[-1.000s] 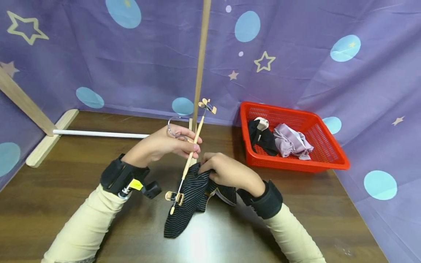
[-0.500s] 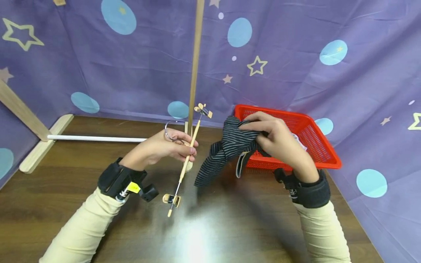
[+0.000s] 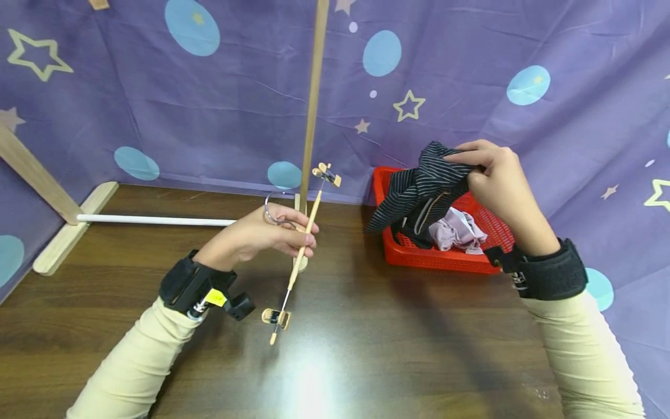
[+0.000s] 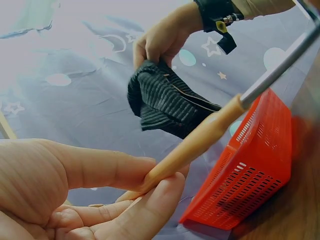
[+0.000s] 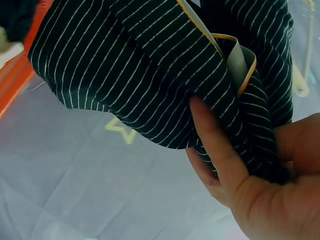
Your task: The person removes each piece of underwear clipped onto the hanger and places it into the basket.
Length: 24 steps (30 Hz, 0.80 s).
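My left hand grips the slim, light-coloured bar of a clip hanger, with its metal hook curving over the fingers. One clip sits at the near end of the bar, another at the far end; neither bears cloth. Over the red basket, my right hand pinches a bunched dark garment with thin white stripes. In the right wrist view, thumb and fingers press into folds of this striped garment, and an orange-trimmed edge shows. Inside the basket lie a lilac cloth and a black cloth.
An upright wooden post stands behind the left hand. To the left, a white rod runs low from a wooden foot. A purple patterned curtain hangs behind the brown table.
My right hand has carried the striped garment from beside the hanger rightward and up, over the basket. The left hand and hanger have hardly moved.
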{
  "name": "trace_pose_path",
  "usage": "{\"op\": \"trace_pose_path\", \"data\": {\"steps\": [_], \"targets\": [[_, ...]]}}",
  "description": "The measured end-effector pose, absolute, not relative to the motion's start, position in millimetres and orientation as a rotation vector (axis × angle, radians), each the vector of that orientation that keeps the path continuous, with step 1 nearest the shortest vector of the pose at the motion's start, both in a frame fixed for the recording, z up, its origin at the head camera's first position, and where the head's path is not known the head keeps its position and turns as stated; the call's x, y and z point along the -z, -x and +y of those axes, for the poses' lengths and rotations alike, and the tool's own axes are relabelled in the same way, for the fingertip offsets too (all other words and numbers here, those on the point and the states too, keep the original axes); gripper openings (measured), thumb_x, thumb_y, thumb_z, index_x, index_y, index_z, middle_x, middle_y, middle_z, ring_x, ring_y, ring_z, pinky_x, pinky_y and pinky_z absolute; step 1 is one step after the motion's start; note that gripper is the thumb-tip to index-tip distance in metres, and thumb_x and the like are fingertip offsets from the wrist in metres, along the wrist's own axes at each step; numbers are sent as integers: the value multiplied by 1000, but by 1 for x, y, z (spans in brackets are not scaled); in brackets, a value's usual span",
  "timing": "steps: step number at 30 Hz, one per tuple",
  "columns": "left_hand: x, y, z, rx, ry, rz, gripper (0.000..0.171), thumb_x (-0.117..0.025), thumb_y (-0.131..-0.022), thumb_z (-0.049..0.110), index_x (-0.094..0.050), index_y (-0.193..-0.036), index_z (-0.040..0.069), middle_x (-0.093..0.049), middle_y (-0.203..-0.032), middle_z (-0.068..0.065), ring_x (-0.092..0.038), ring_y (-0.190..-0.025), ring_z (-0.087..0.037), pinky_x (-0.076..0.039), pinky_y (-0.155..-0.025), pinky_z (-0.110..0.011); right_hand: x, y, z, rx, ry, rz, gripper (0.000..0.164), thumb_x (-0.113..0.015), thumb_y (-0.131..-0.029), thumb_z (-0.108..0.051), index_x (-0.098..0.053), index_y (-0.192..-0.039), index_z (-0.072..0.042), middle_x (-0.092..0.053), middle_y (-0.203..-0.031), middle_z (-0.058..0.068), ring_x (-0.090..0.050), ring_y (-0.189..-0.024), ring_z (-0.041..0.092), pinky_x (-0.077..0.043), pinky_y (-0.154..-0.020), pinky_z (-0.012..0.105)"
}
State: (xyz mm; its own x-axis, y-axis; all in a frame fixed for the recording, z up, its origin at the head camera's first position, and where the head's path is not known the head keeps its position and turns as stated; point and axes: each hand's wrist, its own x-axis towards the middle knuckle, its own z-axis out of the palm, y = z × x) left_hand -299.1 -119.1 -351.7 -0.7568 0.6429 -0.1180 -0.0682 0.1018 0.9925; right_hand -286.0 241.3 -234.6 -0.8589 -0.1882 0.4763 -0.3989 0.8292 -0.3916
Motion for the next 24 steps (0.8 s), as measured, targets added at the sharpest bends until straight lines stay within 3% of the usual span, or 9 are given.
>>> {"op": "trace_pose_path", "data": {"steps": [3,9,14,16,18,24], "targets": [[352,299,-119,-1711,-561,1841,35,-63,-95,-1,-55,-125,-17,-76,-89,-3,-76,-81,-14,-63,-79,-31,236,292,249,-642,-400,-2632,60,-33,-72,14,-78,-109,0,-70,-121,23,-61,-108,36,-22,-54,19],[352,298,-119,-1718,-572,1833,35,-63,-95,-2,-55,-124,-18,-76,-89,-4,-76,-81,-14,-63,-80,-33,240,308,263,-519,-358,-2736,55,-38,-71,12,-78,-106,2,-70,-117,26,-63,-112,42,-34,-74,18],[352,297,-119,-1721,-578,1834,34,-63,-95,-1,-55,-124,-17,-76,-88,-2,-76,-81,-13,-63,-79,-31,250,322,276,-480,-329,-2848,52,-40,-72,11,-78,-106,2,-70,-117,28,-64,-113,42,-47,-82,34],[353,297,-119,-1721,-577,1836,34,-63,-95,-1,-55,-124,-18,-76,-88,-2,-76,-81,-13,-63,-78,-31,255,328,281,-470,-319,-2879,50,-42,-73,11,-78,-106,1,-71,-116,28,-64,-112,41,-47,-82,38],[353,297,-119,-1720,-576,1839,34,-62,-95,-1,-55,-125,-18,-76,-88,-3,-76,-81,-13,-63,-77,-30,261,334,286,-471,-313,-2908,48,-44,-73,10,-78,-106,1,-71,-116,28,-64,-107,38,-47,-78,34],[351,297,-118,-1722,-584,1827,34,-63,-95,-1,-55,-124,-18,-76,-89,-3,-76,-81,-13,-63,-79,-31,277,350,299,-506,-266,-2978,46,-47,-72,9,-77,-106,3,-73,-104,27,-50,-72,24,-36,-57,25]]}}
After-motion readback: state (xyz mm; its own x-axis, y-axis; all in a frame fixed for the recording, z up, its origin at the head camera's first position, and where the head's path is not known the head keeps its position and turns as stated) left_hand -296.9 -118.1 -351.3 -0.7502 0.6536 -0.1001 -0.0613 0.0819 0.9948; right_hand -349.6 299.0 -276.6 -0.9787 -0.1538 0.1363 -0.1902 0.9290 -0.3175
